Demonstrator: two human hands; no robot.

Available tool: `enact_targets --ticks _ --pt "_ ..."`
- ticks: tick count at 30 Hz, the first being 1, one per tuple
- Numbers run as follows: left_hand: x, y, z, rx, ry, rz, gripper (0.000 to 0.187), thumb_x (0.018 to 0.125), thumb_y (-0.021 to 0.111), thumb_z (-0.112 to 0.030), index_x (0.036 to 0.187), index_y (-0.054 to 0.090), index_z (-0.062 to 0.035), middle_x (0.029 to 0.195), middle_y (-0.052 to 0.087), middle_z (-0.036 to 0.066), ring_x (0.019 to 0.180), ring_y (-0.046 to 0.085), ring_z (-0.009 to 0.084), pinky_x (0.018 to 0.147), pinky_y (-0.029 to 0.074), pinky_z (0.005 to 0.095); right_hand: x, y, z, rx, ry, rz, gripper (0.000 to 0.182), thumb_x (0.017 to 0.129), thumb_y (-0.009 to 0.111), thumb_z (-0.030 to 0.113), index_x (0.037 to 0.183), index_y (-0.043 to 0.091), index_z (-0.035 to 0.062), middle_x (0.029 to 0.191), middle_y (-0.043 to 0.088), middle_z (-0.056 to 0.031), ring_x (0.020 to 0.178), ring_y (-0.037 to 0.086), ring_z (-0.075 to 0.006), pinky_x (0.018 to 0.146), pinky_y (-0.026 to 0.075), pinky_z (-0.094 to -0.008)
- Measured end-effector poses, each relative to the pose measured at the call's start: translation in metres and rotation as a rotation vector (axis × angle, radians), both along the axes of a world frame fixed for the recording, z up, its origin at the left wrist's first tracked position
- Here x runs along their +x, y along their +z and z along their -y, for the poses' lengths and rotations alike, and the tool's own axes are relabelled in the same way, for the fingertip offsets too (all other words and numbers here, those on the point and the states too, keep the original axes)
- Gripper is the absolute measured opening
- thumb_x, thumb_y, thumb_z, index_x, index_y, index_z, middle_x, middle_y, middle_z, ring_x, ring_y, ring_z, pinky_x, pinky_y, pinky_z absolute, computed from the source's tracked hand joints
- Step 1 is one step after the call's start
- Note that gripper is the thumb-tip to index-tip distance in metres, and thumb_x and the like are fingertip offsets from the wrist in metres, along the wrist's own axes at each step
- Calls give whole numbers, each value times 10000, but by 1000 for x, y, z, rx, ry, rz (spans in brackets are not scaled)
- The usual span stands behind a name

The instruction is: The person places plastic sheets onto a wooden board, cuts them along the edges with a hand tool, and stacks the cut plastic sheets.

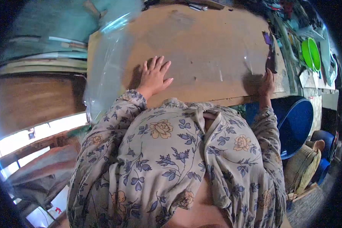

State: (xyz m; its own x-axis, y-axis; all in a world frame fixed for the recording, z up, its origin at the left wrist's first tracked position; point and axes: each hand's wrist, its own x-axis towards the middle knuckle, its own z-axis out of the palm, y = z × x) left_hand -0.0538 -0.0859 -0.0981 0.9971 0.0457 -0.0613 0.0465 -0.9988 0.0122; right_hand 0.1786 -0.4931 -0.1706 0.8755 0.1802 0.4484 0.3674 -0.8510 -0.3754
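Note:
My left hand (154,76) lies flat with spread fingers on a wide tan tabletop (193,45). A clear plastic sheet (106,72) covers the table's left end, beside that hand. At the table's right front edge, my right hand (268,84) has its fingers drawn together. Its fingertips meet the lower end of a dark, narrow object (272,62), whose kind I cannot make out. Just beyond it, a small purple item (267,38) lies near the right edge.
Below the right forearm stands a large blue tub (297,127), with a woven basket (302,167) beside it. A bright green basin (311,54) sits among clutter at far right. Stacked boards (45,65) are on the left. Small items (197,7) line the table's far edge.

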Motion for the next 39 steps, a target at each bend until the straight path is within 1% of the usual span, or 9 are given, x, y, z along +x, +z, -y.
enact_targets --ticks 2,4,11,15,18,20,23,29,39 --pt "-13 3 -3 -2 63 14 601 779 494 -458 1277 380 -142 1354 280 136 1266 213 322 989 134 560 -1 7 0 35 -11 -36 226 869 460 175 1062 528 79 1010 565 -124 962 516 -313 818 423 -389" --pt "-20 7 2 3 111 20 600 779 495 -456 1273 385 -135 1349 284 143 1265 213 328 989 131 561 4 11 6 -91 -37 -42 238 875 453 184 1070 534 75 1009 565 -135 955 520 -320 808 426 -389" --pt "-37 19 12 -8 283 114 560 780 518 -398 1244 418 -102 1330 311 163 1242 251 339 970 160 553 -2 36 9 -58 12 -18 245 874 445 171 1065 540 49 1007 561 -156 949 517 -333 821 412 -393" --pt "-12 18 2 -93 206 198 516 797 505 -365 1226 438 -87 1328 321 149 1237 260 332 974 164 541 -2 38 10 -94 -55 -65 261 879 433 192 1062 539 40 1013 561 -154 947 517 -330 821 411 -389" --pt "8 7 -11 -149 128 258 454 809 499 -335 1200 473 -106 1326 329 133 1234 266 324 974 171 536 -8 47 2 -154 -83 -76 272 884 421 208 1064 540 43 1012 561 -154 955 514 -328 825 409 -388" --pt "16 5 -15 -123 113 263 406 795 515 -323 1177 513 -186 1309 353 144 1248 254 312 988 174 527 -9 47 1 -156 -80 -69 277 886 416 211 1071 535 44 1016 560 -153 959 512 -328 826 408 -388" --pt "18 -5 -16 -126 132 257 404 787 521 -330 1180 515 -237 1317 341 145 1250 240 335 987 166 541 -10 47 3 -150 -77 -64 279 888 411 212 1083 526 48 1024 560 -150 965 510 -328 828 408 -387" --pt "14 2 -3 -143 238 247 412 772 537 -348 1171 526 -247 1339 288 172 1254 200 378 968 142 588 -4 32 16 -108 5 -10 251 885 424 191 1077 521 61 1043 557 -141 959 519 -326 822 412 -384" --pt "16 0 -2 -120 204 237 423 767 547 -362 1177 520 -263 1343 276 182 1252 192 384 963 136 598 -10 39 12 -116 -25 -11 246 880 437 182 1073 523 55 1035 558 -151 955 525 -327 814 419 -383"
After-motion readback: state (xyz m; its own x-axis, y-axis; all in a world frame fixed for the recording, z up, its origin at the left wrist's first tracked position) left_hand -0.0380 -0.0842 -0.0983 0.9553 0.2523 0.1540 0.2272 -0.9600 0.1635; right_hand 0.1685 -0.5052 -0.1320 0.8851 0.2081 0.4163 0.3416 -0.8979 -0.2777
